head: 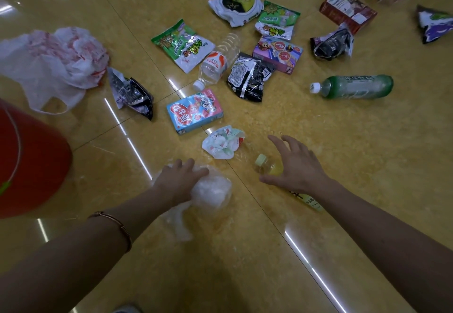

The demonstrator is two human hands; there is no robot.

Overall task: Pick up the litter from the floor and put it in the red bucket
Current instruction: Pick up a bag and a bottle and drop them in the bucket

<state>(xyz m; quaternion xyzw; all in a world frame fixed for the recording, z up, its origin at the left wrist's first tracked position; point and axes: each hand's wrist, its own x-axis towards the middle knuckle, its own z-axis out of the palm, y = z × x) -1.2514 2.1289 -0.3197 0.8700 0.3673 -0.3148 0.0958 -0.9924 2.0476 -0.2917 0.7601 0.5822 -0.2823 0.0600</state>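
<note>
Left grip: the left hand (179, 180) is laid on a crumpled clear bag (213, 191) with the fingers fairly straight; nothing is clenched yet.
Right grip: the right hand (294, 165) is spread wide over a small yellow bottle (268, 165), fingers apart; no closing round it is seen.
Bag handling: it is judged very light, soft and slippery. It can be taken anywhere by bunching the film into the palm, though a loose tail may be left trailing.
Bottle handling: it is judged light, stiff and smooth. It lies on its side, so it may be set rolling by a nudge. It is best taken across the body, just below the cap.
Bucket: the red bucket (31, 161) is seen at the left edge, near the left forearm; its opening is not shown.
Remaining litter: wrappers, boxes, a clear bottle (215, 63) and a green bottle (355, 86) are scattered on the floor (318, 214) beyond the hands.
</note>
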